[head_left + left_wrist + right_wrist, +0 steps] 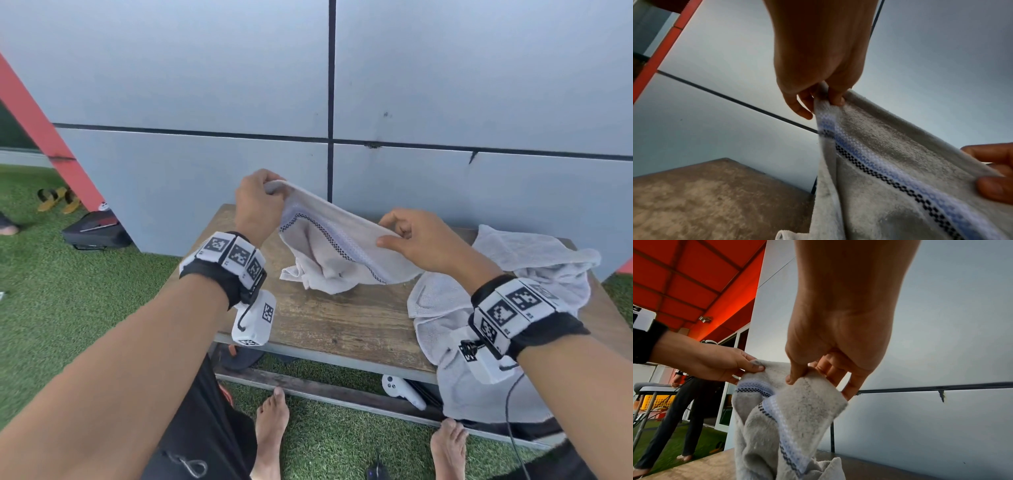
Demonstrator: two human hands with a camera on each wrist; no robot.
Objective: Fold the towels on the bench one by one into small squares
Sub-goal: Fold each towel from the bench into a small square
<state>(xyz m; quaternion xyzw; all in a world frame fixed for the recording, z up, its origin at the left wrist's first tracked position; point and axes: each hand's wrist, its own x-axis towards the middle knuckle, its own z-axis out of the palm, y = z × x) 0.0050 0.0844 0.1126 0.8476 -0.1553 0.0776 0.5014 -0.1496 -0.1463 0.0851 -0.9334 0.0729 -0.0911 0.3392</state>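
Observation:
A light grey towel (339,246) with a blue and black checked stripe hangs above the wooden bench (335,318), its lower end bunched on the boards. My left hand (257,202) pinches its raised upper left corner, seen close in the left wrist view (828,95). My right hand (407,240) pinches the top edge further right and lower, thumb over the cloth (809,374). The towel (900,170) sags between both hands. A heap of other pale towels (496,308) lies on the bench's right end and hangs over its front edge.
A grey panelled wall (445,102) stands right behind the bench. Artificial grass (68,291) surrounds it, with a black bag (96,233) and sandals (58,198) at the left. A white controller (400,390) lies under the bench by my bare feet (272,421). Another person (680,410) stands far left.

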